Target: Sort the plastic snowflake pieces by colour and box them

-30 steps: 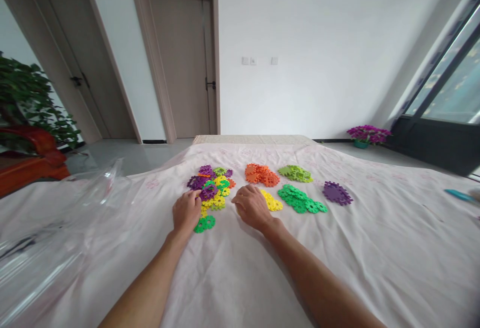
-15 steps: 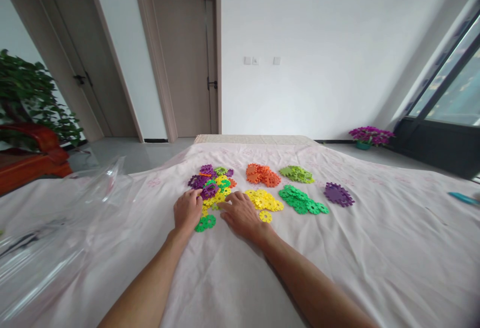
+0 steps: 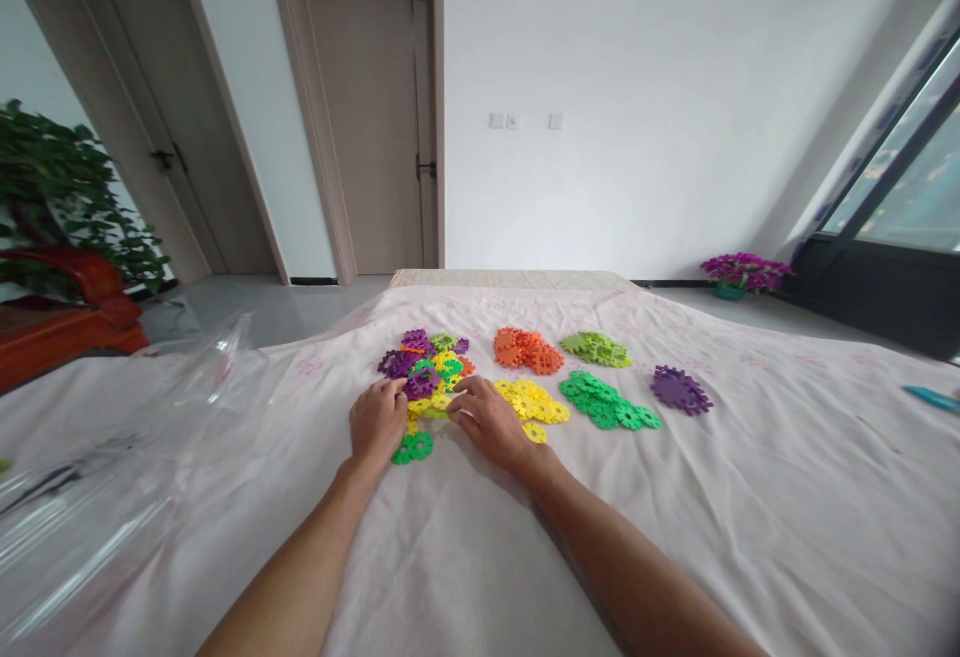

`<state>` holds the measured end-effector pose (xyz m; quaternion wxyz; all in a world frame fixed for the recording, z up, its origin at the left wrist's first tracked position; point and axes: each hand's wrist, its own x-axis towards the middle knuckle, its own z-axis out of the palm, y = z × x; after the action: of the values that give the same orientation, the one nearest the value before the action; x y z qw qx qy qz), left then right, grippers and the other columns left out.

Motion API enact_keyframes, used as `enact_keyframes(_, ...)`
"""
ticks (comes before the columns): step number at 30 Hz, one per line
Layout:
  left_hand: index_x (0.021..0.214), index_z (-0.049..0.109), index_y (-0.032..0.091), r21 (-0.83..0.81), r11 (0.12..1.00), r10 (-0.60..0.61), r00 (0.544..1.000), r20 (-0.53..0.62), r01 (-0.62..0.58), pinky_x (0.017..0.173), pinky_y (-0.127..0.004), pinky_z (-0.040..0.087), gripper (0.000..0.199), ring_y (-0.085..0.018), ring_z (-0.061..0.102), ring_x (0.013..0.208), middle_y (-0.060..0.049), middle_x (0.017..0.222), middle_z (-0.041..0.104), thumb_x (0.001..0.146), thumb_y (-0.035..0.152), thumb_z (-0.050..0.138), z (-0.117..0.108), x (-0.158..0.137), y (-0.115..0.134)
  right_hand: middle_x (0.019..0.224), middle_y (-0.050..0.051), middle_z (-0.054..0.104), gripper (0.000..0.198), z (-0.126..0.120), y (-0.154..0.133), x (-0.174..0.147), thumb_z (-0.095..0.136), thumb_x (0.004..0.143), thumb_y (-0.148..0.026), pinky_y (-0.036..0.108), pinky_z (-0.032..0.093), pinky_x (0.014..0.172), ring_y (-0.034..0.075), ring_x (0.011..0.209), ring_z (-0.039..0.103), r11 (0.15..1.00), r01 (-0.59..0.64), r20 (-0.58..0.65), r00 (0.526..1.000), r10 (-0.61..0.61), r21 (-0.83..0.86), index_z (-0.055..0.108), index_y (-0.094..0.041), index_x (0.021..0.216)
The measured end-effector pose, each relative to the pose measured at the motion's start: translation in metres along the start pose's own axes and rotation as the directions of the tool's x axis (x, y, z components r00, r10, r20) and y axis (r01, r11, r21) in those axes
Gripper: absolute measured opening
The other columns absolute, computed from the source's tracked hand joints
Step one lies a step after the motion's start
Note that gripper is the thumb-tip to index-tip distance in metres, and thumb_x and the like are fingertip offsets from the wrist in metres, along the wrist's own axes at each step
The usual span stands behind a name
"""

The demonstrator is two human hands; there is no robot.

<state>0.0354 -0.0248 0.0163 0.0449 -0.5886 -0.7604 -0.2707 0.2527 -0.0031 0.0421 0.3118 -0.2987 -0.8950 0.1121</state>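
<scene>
A mixed pile of plastic snowflake building discs [image 3: 424,379] lies in front of me, with purple, yellow, green, orange and light green pieces overlapping. At its left edge is my left hand [image 3: 377,422], fingers bent and close together; what the tips hold, if anything, is hidden. My right hand [image 3: 489,425] lies low at the right edge, fingers apart, the tips beside yellow and light green discs [image 3: 436,414]. Two green discs [image 3: 412,447] lie nearest me, by my left hand. Just right of my right hand is a heap of yellow discs [image 3: 536,403], with one single yellow disc [image 3: 534,432] below it.
Sorted heaps of orange [image 3: 527,350], light green [image 3: 598,348], green [image 3: 606,400] and purple discs [image 3: 681,390] sit on the pale cloth [image 3: 465,557]. Clear plastic bags [image 3: 135,477] cover the left side. A blue object [image 3: 932,398] lies far right.
My right hand's fingers have drawn back slightly to the right and bent more. The light green disc near them has shifted a little. My left hand stays almost still.
</scene>
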Motion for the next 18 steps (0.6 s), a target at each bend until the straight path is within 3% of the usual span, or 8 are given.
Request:
enact_keyframes(4,0.121,0.066,0.026,-0.001,1.0,0.006,1.0,0.001,-0.006,0.102,-0.032,0.042,0.038,-0.02,0.059,0.116,-0.005,0.126,0.065,0.092,0.025,0.043,0.001,0.001,-0.001,0.106,0.006,0.061,0.019,0.004,0.005,0.003,0.05,0.098,-0.025,0.029,0.045,0.09,0.016,0.102,0.056,0.983,-0.035,-0.066,0.997,0.048,0.18,0.067,-0.02,0.092)
enact_keyframes(9,0.122,0.066,0.026,-0.003,1.0,0.006,1.0,0.008,-0.006,0.103,-0.033,0.042,0.038,-0.02,0.058,0.117,-0.005,0.127,0.065,0.092,0.026,0.043,-0.002,0.001,0.0,0.085,0.003,0.064,0.024,0.008,0.01,0.005,0.047,0.097,-0.029,0.028,0.048,0.079,0.016,0.084,0.061,0.933,-0.22,-0.076,0.965,0.251,0.286,0.062,-0.019,0.08)
enact_keyframes(13,0.122,0.066,0.026,0.005,1.0,0.001,1.0,0.018,-0.001,0.102,-0.033,0.042,0.038,-0.021,0.058,0.117,-0.005,0.127,0.065,0.093,0.026,0.042,-0.001,0.001,0.0,0.066,0.0,0.064,0.031,0.002,0.012,0.008,0.044,0.095,-0.042,0.024,0.048,0.059,0.013,0.057,0.059,0.731,-0.381,-0.018,0.881,0.473,0.566,0.06,-0.018,0.084)
enact_keyframes(15,0.122,0.066,0.026,0.004,1.0,-0.004,1.0,0.017,0.004,0.102,-0.034,0.043,0.038,-0.021,0.058,0.117,-0.004,0.128,0.065,0.093,0.027,0.042,-0.001,0.001,0.0,0.069,0.001,0.066,0.034,-0.004,0.017,0.011,0.046,0.092,-0.049,0.024,0.049,0.057,0.013,0.057,0.061,0.641,-0.367,-0.048,0.844,0.534,0.674,0.059,-0.018,0.086)
enact_keyframes(18,0.123,0.066,0.026,0.002,1.0,-0.003,1.0,0.017,0.003,0.101,-0.035,0.043,0.039,-0.022,0.059,0.117,-0.004,0.127,0.065,0.093,0.028,0.041,0.0,0.001,-0.001,0.081,0.004,0.069,0.038,-0.017,0.034,0.014,0.052,0.086,-0.056,0.027,0.052,0.06,0.015,0.065,0.065,0.599,-0.286,-0.164,0.795,0.584,0.748,0.06,-0.018,0.088)
